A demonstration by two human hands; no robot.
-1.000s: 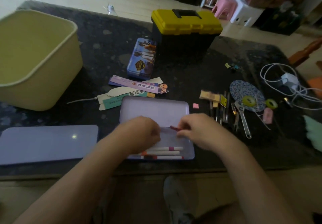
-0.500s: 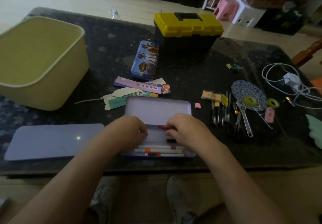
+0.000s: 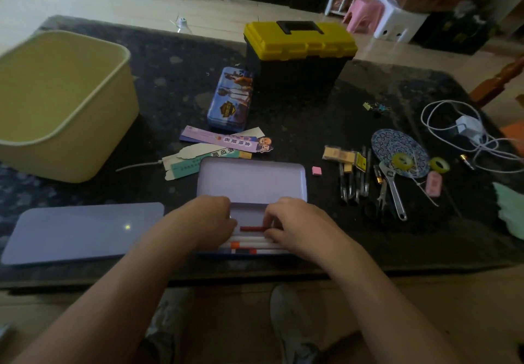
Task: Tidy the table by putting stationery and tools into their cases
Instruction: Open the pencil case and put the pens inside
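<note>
Barely started: short red marker [image 3: 252,228] sitting in open lilac metal pencil tin [image 3: 251,182] beside white pens [image 3: 255,243], pinched by right hand [image 3: 300,229], left hand [image 3: 209,222] grip unclear; dark pens [image 3: 354,185], steel wrench [image 3: 395,193], pink eraser [image 3: 316,170] uncased.

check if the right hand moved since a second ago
Yes. The right hand, pinching the red pen, shifted left, further over the purple case, away from the pink eraser.

Bare forearms [image 3: 113,292] lead to the left hand [image 3: 209,222] and right hand [image 3: 297,226]; the feet wear grey shoes [image 3: 286,315].
</note>
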